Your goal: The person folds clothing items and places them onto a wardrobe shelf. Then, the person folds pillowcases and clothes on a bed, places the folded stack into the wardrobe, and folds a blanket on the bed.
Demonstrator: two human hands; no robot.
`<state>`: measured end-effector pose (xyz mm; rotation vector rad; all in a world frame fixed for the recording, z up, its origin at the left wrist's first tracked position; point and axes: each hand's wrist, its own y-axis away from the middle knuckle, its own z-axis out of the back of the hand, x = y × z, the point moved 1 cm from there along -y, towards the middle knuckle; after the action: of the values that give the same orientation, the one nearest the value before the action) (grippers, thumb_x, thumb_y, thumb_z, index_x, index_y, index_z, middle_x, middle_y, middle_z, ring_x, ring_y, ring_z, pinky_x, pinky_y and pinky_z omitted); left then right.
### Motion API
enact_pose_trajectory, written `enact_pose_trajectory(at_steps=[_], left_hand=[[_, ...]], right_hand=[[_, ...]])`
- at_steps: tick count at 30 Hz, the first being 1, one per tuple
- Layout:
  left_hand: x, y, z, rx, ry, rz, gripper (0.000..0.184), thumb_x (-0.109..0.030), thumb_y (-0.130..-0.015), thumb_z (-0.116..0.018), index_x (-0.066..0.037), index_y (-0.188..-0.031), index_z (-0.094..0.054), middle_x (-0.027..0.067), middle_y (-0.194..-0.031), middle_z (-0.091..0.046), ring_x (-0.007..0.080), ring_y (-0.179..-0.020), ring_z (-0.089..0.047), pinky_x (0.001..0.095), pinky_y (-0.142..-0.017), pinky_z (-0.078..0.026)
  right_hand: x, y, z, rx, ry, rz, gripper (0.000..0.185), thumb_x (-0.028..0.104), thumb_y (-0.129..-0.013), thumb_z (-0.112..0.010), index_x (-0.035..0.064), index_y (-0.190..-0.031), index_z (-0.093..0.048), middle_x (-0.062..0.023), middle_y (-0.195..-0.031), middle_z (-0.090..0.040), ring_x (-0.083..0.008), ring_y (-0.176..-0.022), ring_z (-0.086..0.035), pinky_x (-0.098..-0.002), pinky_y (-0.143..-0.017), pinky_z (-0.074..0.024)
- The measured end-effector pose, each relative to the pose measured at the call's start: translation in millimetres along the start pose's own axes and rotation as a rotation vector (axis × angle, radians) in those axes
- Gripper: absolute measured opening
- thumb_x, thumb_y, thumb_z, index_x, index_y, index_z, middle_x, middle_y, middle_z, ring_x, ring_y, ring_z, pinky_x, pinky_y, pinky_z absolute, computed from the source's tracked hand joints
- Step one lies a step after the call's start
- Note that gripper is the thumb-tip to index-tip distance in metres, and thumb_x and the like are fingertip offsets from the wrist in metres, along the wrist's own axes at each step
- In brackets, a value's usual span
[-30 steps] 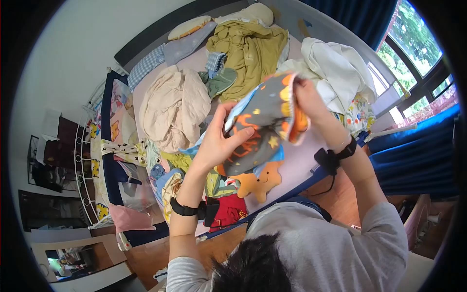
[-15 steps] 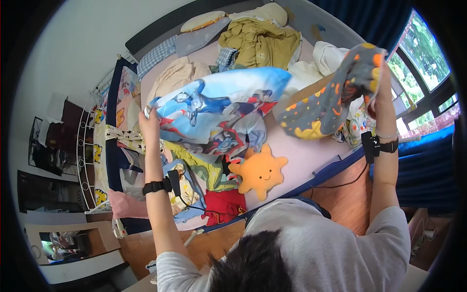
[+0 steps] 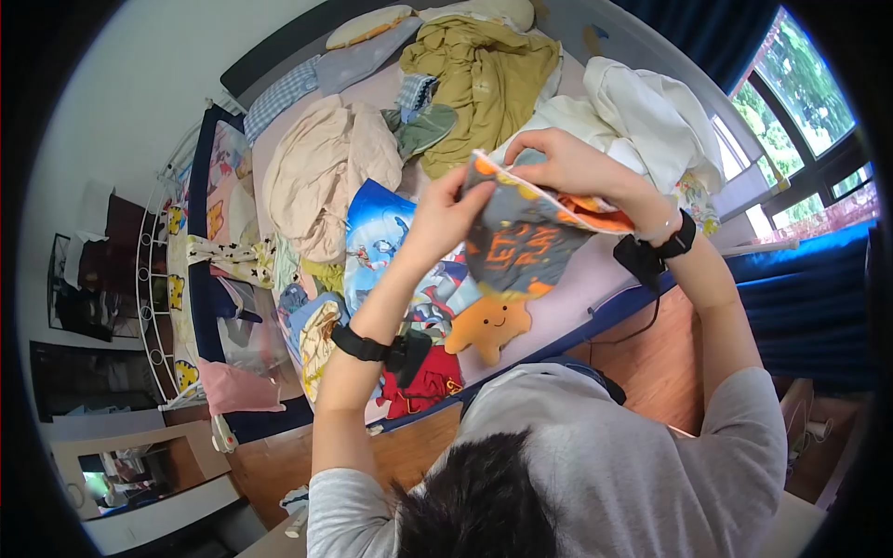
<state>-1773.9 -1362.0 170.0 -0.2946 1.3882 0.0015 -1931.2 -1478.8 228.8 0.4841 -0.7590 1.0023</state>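
Over the star toy [image 3: 484,337], the left hand [image 3: 442,212] pinches the grey cloth [image 3: 513,262] by its edge, but whether the right hand [image 3: 579,177] grips too I cannot tell, so one-sided pulling may twist it.

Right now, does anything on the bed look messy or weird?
Messy, yes: the beige cloth, olive blanket and white bedding lie bunched up instead of flat, and the red cloth is crumpled near the edge of the bed. I see nothing spilled or torn.

Present are — counted by kind — two hands [image 3: 445,221] [image 3: 584,169], two black wristbands [image 3: 357,343] [image 3: 686,234], one grey printed cloth [image 3: 517,253], one blue printed cloth [image 3: 374,230], one orange star plush [image 3: 488,330] and one mustard blanket [image 3: 479,93].
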Motion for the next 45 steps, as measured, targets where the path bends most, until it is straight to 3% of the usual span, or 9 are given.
enact_pose_trajectory(at_steps=[7,12,18,22,24,27,34,40,45], left_hand=[[10,13,135,-0.468,0.230,-0.037,0.019,-0.010,-0.084,-0.055,-0.005,-0.102,-0.058,-0.0008,-0.089,-0.060,0.0072,-0.079,-0.055,0.0216,-0.070,-0.042],[-21,43,225,-0.625,0.305,-0.188,0.026,0.001,-0.082,-0.053,-0.013,-0.069,-0.035,-0.0013,-0.072,-0.050,0.0085,-0.065,-0.048,0.0215,-0.060,-0.036],[-59,51,250,-0.529,0.181,-0.306,0.021,0.002,-0.084,-0.050,-0.012,-0.073,-0.040,-0.0011,-0.076,-0.048,0.0067,-0.065,-0.043,0.0209,-0.055,-0.033],[-110,75,198,-0.638,-0.112,-0.276,0.038,0.003,-0.079,-0.051,-0.007,-0.116,-0.043,0.0037,-0.098,-0.054,0.0081,-0.078,-0.050,0.0200,-0.062,-0.040],[-88,109,210,-0.396,-0.338,-0.026,0.043,0.003,-0.070,-0.054,-0.004,-0.112,-0.049,0.0036,-0.100,-0.053,0.0126,-0.091,-0.051,0.0231,-0.074,-0.043],[-56,156,168,0.039,-0.708,0.435,0.008,-0.007,-0.076,-0.062,-0.003,-0.082,-0.060,0.0048,-0.072,-0.056,0.0140,-0.065,-0.052,0.0283,-0.059,-0.042],[-57,235,116,0.867,-0.329,0.843,0.021,-0.024,-0.076,-0.069,-0.003,-0.076,-0.064,0.0067,-0.065,-0.060,0.0134,-0.060,-0.053,0.0260,-0.054,-0.040],[0,219,128,0.774,-0.297,1.056,0.036,-0.039,-0.069,-0.074,-0.004,-0.071,-0.065,0.0013,-0.057,-0.056,0.0079,-0.055,-0.049,0.0249,-0.050,-0.038],[157,216,142,0.873,-0.509,1.057,0.045,-0.046,-0.068,-0.070,-0.002,-0.073,-0.066,0.0062,-0.068,-0.063,0.0139,-0.063,-0.056,0.0294,-0.057,-0.043]], right_hand=[[-58,-4,64,-0.171,0.106,-0.071,0.022,0.019,-0.076,-0.065,0.0012,-0.089,-0.063,-0.0079,-0.084,-0.062,-0.0112,-0.076,-0.056,-0.0237,-0.065,-0.0451],[-85,-9,94,-0.340,-0.651,-0.128,0.022,0.018,-0.083,-0.060,0.0014,-0.097,-0.063,-0.0022,-0.088,-0.061,-0.0062,-0.075,-0.055,-0.0195,-0.062,-0.0442],[-58,-24,112,-0.488,-0.747,0.117,0.022,0.016,-0.086,-0.057,0.0016,-0.101,-0.062,-0.0016,-0.096,-0.061,-0.0065,-0.080,-0.055,-0.0189,-0.070,-0.0440],[-29,-5,106,-0.516,-0.770,0.205,0.023,0.016,-0.085,-0.057,0.0007,-0.102,-0.061,-0.0034,-0.098,-0.061,-0.0086,-0.084,-0.056,-0.0208,-0.074,-0.0446],[-23,12,91,-0.439,-0.786,0.189,0.021,0.018,-0.084,-0.058,0.0023,-0.097,-0.064,-0.0015,-0.091,-0.063,-0.0076,-0.081,-0.055,-0.0206,-0.072,-0.0429],[-61,61,64,-0.113,-0.066,-0.101,0.021,0.020,-0.081,-0.060,0.0017,-0.089,-0.065,-0.0029,-0.085,-0.064,-0.0092,-0.083,-0.056,-0.0250,-0.074,-0.0439],[-102,195,22,0.328,-0.484,-0.361,0.014,0.012,-0.075,-0.061,-0.0012,-0.077,-0.066,-0.0063,-0.075,-0.065,-0.0117,-0.073,-0.059,-0.0255,-0.065,-0.0459],[-147,183,1,0.334,-0.413,-0.463,0.020,0.009,-0.070,-0.062,-0.0048,-0.084,-0.065,-0.0097,-0.079,-0.065,-0.0125,-0.073,-0.057,-0.0241,-0.068,-0.0463],[-186,114,-74,0.364,-1.011,-0.621,0.027,0.012,-0.072,-0.065,-0.0021,-0.095,-0.063,-0.0083,-0.089,-0.063,-0.0119,-0.079,-0.055,-0.0219,-0.068,-0.0446]])
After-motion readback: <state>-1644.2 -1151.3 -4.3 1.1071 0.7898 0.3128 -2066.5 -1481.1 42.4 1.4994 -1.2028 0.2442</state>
